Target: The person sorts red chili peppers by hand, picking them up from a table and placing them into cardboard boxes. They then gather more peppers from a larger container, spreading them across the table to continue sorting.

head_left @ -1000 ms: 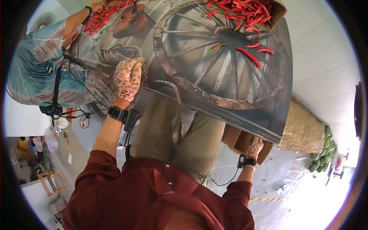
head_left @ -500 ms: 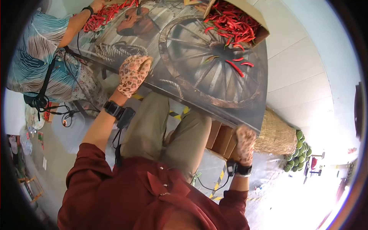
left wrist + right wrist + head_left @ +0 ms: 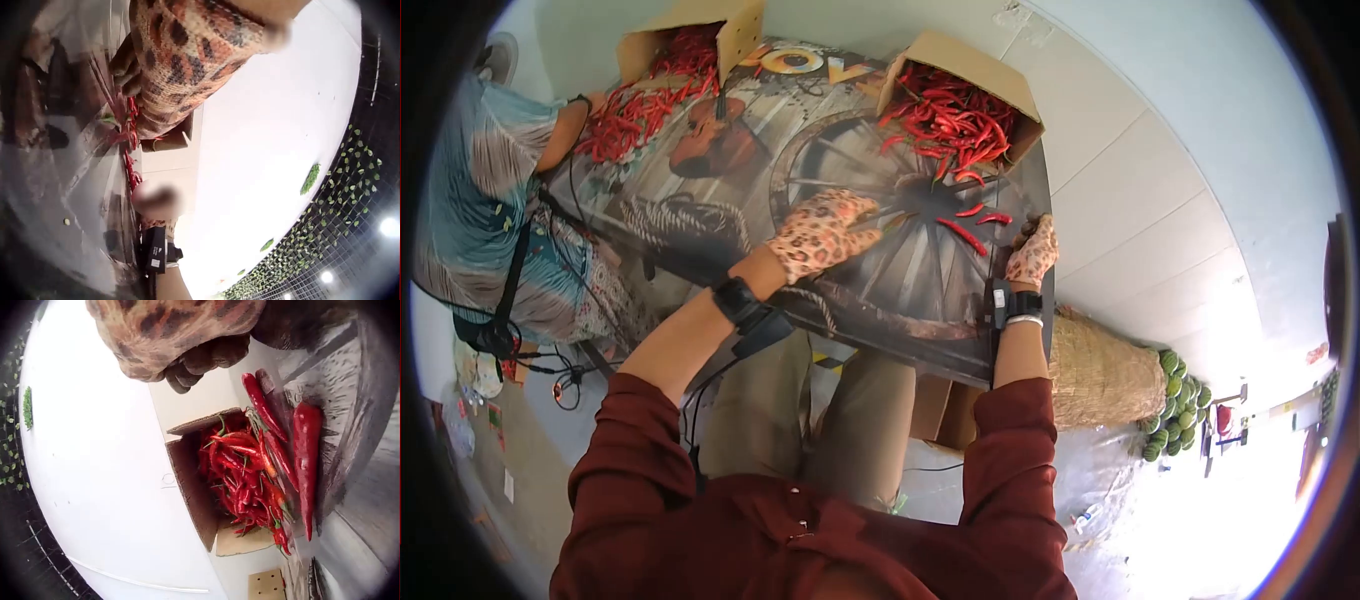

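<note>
Left hand (image 3: 822, 235) spreads thumb and fingers beside one greenish chilli (image 3: 898, 221); right hand (image 3: 1032, 256), loosely curled, is near three loose red chillies (image 3: 965, 237).

Got a long, glossy, tapering red chili pepper (image 3: 963, 237) lying flat on the tabletop (image 3: 880, 300), slanted from 10 to 4 o'clock. One short, slim red chili pepper (image 3: 970, 210) sits just beside it around 12, and another small, shiny red chili pepper (image 3: 996, 218) lies at 2. The slender, greenish chili pepper (image 3: 902, 218) is apart, toward 9 or 10.
</note>
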The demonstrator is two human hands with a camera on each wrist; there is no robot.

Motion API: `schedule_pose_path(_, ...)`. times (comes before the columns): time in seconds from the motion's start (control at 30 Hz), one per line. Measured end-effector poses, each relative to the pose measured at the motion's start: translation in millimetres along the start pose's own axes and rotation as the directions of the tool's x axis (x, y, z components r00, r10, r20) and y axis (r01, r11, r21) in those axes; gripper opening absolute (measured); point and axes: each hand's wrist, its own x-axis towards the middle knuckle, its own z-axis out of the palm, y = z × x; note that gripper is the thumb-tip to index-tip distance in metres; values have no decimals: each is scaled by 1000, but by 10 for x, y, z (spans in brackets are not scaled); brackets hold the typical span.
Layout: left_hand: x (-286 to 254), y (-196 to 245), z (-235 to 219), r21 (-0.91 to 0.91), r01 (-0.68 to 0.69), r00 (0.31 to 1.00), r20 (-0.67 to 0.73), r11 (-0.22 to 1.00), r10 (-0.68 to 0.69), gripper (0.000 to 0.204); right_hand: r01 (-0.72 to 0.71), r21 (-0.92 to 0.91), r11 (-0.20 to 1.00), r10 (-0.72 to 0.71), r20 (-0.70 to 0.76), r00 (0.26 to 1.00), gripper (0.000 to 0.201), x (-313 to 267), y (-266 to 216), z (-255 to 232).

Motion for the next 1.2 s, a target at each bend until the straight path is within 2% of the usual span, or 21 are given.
schedule_pose_path(0.03, 129, 56, 27, 8, 44, 996, 81, 999, -44, 51, 35, -40, 999, -34, 34, 999, 30, 51, 57, -29)
schedule_pose_path(0.13, 421, 63, 259, 53, 16, 992, 122, 998, -23, 50, 78, -75, 994, -73, 71, 995, 31, 37, 31, -18)
schedule_pose_path(0.17, 475, 100, 279, 79, -5, 988, 157, 997, -7, 40, 40, -58, 998, -33, 117, 993, 31, 89, 53, -58)
schedule_pose_path(0.2, 539, 100, 329, 74, -19, 984, 176, 997, 6, 40, 32, -62, 998, -26, 94, 995, 31, 94, 31, -63)
schedule_pose_path(0.3, 643, 34, 483, -19, -72, 992, 102, 997, 73, 22, 22, -46, 999, -14, 166, 986, 29, 130, 19, -75)
schedule_pose_path(0.33, 663, 46, 531, -19, -76, 990, 118, 997, 78, 22, 11, -45, 999, -4, 152, 988, 29, 160, 33, -86)
schedule_pose_path(0.4, 677, 106, 498, -36, -186, 972, 141, 982, 189, 20, -38, 53, 998, 31, 122, 992, 27, 202, 63, -70)
schedule_pose_path(0.47, 766, 237, 551, -16, -201, 970, 139, 980, 201, 20, -68, 73, 995, 60, 99, 993, 27, 213, 74, -81)
schedule_pose_path(0.53, 924, 369, 644, -4, -356, 934, 11, 935, 356, 22, -31, 72, 997, 24, 97, 995, 27, 211, 66, -76)
schedule_pose_path(0.6, 1060, 482, 779, -5, -355, 935, 10, 935, 355, 26, -43, 61, 997, 38, 78, 996, 28, 229, 76, -90)
schedule_pose_path(0.67, 1182, 544, 869, 23, -317, 931, 199, 948, 307, 29, -26, 40, 999, 21, 112, 993, 29, 242, 95, -95)
schedule_pose_path(0.7, 1235, 537, 931, 5, -325, 939, 119, 946, 322, 27, -40, 24, 999, 37, 114, 993, 31, 215, 65, -86)
schedule_pose_path(0.73, 1292, 514, 962, 5, -330, 938, 118, 944, 327, 27, -37, 26, 999, 34, 110, 993, 31, 288, 114, -90)
schedule_pose_path(0.8, 1319, 578, 894, 68, -304, 937, 205, 950, 285, 27, 85, -63, 994, -81, 62, 995, 32, 375, 231, -93)
schedule_pose_path(0.87, 1349, 595, 847, 80, -346, 922, 215, 935, 323, 31, 110, -36, 993, -107, 78, 991, 31, 355, 233, -119)
schedule_pose_path(0.93, 1457, 627, 791, 74, -162, 958, 249, 984, 139, 39, 19, 17, 1000, -21, 82, 996, 31, 240, 101, -85)
schedule_pose_path(0.97, 1525, 643, 771, 78, -169, 956, 255, 983, 144, 39, 9, 54, 998, -13, 73, 997, 31, 169, 39, -61)
schedule_pose_path(1.07, 1667, 724, 787, -64, -43, 982, 181, 997, 54, 49, -39, 80, 996, 32, 86, 996, 31, 213, 79, -81)
schedule_pose_path(1.13, 1740, 743, 1016, -29, -67, 990, 124, 997, 70, 52, -20, 56, 998, 15, 89, 996, 31, 200, 70, -96)
schedule_pose_path(1.2, 1846, 716, 1196, 144, -129, 985, 129, 981, 111, 53, 2, 37, 999, -6, 96, 995, 32, 245, 95, -89)
